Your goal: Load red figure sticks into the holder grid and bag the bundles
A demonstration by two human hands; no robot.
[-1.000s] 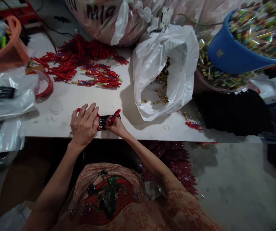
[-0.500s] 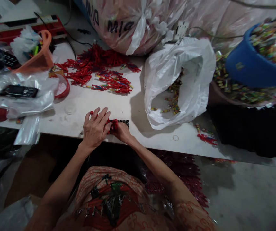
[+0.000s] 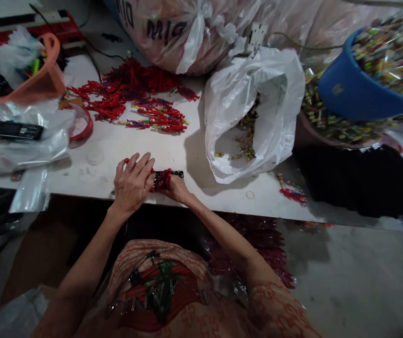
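A white worktop (image 3: 131, 143) spans the scene, grey smudges toward its left. Red figures (image 3: 113, 110) lie heaped on its far side, left of the middle. Clear plastic (image 3: 34, 152) covers the left end and overhangs the near edge; a red roll (image 3: 90, 126) sits beside it. A black tray (image 3: 178, 174) lies near the edge. Rightward come a white bag (image 3: 218, 126), a thin ring (image 3: 250, 195), a few beaded figures (image 3: 293, 195) and a black bundle (image 3: 356, 183).

I am seeing a peach shirt (image 3: 201, 307). Orange loopy lines (image 3: 210, 324) are running over it and its right sleeve (image 3: 275, 305), which is leaving the arm (image 3: 222, 230) bare. Shiny letters (image 3: 145, 299) are crossing a red patch (image 3: 185, 282) with a dark green shape (image 3: 165, 270).
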